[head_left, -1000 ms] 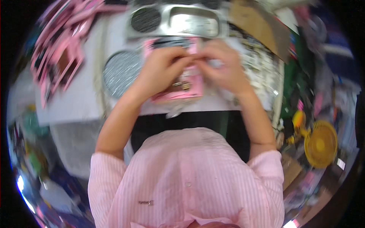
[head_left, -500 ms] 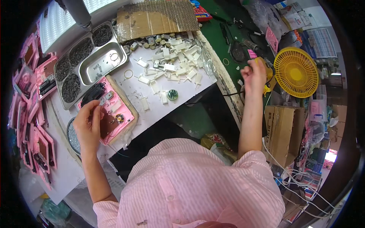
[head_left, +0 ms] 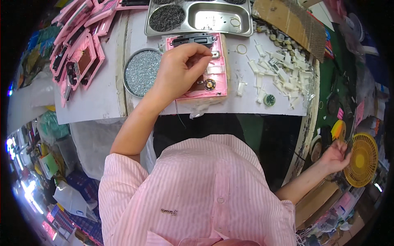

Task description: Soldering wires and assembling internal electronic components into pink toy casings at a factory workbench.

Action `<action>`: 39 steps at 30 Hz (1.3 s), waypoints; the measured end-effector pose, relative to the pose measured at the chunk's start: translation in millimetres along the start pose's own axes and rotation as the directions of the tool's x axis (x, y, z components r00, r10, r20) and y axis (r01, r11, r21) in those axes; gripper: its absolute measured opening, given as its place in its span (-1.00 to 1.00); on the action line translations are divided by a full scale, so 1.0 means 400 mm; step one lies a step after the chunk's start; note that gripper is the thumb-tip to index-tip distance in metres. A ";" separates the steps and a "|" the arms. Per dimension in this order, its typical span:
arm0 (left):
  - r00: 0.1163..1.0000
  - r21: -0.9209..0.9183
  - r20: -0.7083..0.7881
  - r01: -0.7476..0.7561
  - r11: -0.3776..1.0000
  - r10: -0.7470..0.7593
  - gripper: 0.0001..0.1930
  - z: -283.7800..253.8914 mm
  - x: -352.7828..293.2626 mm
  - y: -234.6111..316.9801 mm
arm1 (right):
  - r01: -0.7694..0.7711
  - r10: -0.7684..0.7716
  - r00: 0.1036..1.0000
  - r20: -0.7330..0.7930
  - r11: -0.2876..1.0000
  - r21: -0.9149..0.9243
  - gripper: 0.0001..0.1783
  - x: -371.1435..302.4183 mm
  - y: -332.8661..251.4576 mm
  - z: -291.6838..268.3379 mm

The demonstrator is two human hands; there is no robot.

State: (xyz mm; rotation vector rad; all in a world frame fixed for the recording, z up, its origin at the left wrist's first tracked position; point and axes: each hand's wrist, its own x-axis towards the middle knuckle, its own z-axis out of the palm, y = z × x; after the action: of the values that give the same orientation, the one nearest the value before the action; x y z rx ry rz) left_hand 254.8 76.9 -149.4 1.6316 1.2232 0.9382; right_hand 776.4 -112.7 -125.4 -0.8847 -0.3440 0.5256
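A pink open device housing [head_left: 215,80] lies flat on the white table [head_left: 102,98] in front of me, with a black part [head_left: 193,40] at its far end and a small round speaker [head_left: 210,85] inside. My left hand [head_left: 178,69] rests on it, thumb and fingertips pinched on a small metal part [head_left: 214,54] near its top. My right hand [head_left: 334,156] is stretched far to the right, below the table edge, fingers apart beside a yellow fan [head_left: 361,160]; nothing shows in it.
A round tin of silver screws [head_left: 141,71] sits left of the housing. Behind it stands a steel compartment tray [head_left: 221,18] with dark screws. White plastic pieces [head_left: 283,69] are scattered at right. Several pink housings [head_left: 78,49] are stacked at left, cardboard [head_left: 287,16] at the back right.
My right hand left the housing and reached out to the yellow fan at the right. My left hand stayed on the housing. My view swung right, then back.
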 end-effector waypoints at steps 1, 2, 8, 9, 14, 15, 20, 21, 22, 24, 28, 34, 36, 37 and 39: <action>1.000 -0.009 0.006 0.015 1.000 -0.015 -0.87 0.005 0.006 0.001 | -0.058 0.060 0.996 -0.060 0.998 0.032 -0.77 -0.078 0.041 0.105; 0.999 0.068 -0.002 -0.040 0.997 0.041 -0.89 0.009 0.015 0.003 | -0.065 0.071 0.988 0.138 0.997 -0.046 -0.66 -0.117 0.078 0.143; 0.873 0.537 -0.032 -0.395 0.745 0.486 -0.88 0.039 0.051 -0.038 | 0.059 0.266 0.846 0.462 0.814 -0.578 -0.68 -0.344 0.335 0.431; 0.889 0.540 -0.036 -0.368 0.757 0.457 -0.87 0.048 0.049 -0.047 | 0.036 0.341 0.762 0.551 0.827 -0.561 -0.66 -0.353 0.356 0.433; 0.901 0.571 -0.049 -0.329 0.752 0.431 -0.88 0.060 0.051 -0.057 | 0.088 0.404 0.640 0.654 0.807 -0.584 -0.68 -0.385 0.426 0.467; 0.902 0.572 -0.048 -0.328 0.752 0.429 -0.88 0.063 0.053 -0.058 | 0.071 0.417 0.631 0.655 0.809 -0.584 -0.69 -0.391 0.430 0.475; 0.900 0.578 -0.047 -0.329 0.747 0.433 -0.87 0.058 0.051 -0.059 | 0.103 0.411 0.605 0.682 0.809 -0.579 -0.69 -0.397 0.447 0.487; 0.900 0.578 -0.049 -0.328 0.747 0.433 -0.87 0.059 0.051 -0.060 | 0.102 0.414 0.604 0.681 0.807 -0.582 -0.69 -0.398 0.449 0.488; 0.899 0.579 -0.051 -0.328 0.747 0.434 -0.87 0.058 0.052 -0.060 | 0.102 0.417 0.603 0.681 0.806 -0.583 -0.69 -0.398 0.451 0.490; 0.899 0.579 -0.055 -0.326 0.747 0.435 -0.87 0.059 0.052 -0.061 | 0.104 0.416 0.602 0.682 0.806 -0.583 -0.70 -0.398 0.454 0.493; 0.899 0.583 -0.060 -0.322 0.746 0.434 -0.87 0.058 0.052 -0.059 | 0.125 0.397 0.604 0.691 0.809 -0.574 -0.70 -0.399 0.460 0.496; 0.899 0.585 -0.060 -0.320 0.745 0.433 -0.87 0.054 0.048 -0.057 | 0.126 0.395 0.606 0.691 0.810 -0.573 -0.70 -0.402 0.456 0.502; 0.898 0.582 -0.061 -0.323 0.746 0.436 -0.87 0.054 0.048 -0.057 | 0.144 0.384 0.603 0.699 0.810 -0.569 -0.69 -0.398 0.457 0.499; 0.897 0.581 -0.060 -0.326 0.746 0.439 -0.87 0.054 0.049 -0.059 | 0.153 0.381 0.604 0.700 0.807 -0.571 -0.69 -0.397 0.459 0.496; 0.894 0.581 -0.059 -0.331 0.744 0.444 -0.87 0.054 0.052 -0.061 | 0.146 0.387 0.609 0.692 0.803 -0.578 -0.69 -0.398 0.460 0.498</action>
State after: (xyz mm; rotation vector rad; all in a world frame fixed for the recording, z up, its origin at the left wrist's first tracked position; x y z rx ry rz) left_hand 272.0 96.3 -178.4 2.3855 1.4038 1.0767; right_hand 494.6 20.2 -166.4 -1.2536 -1.3472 0.9792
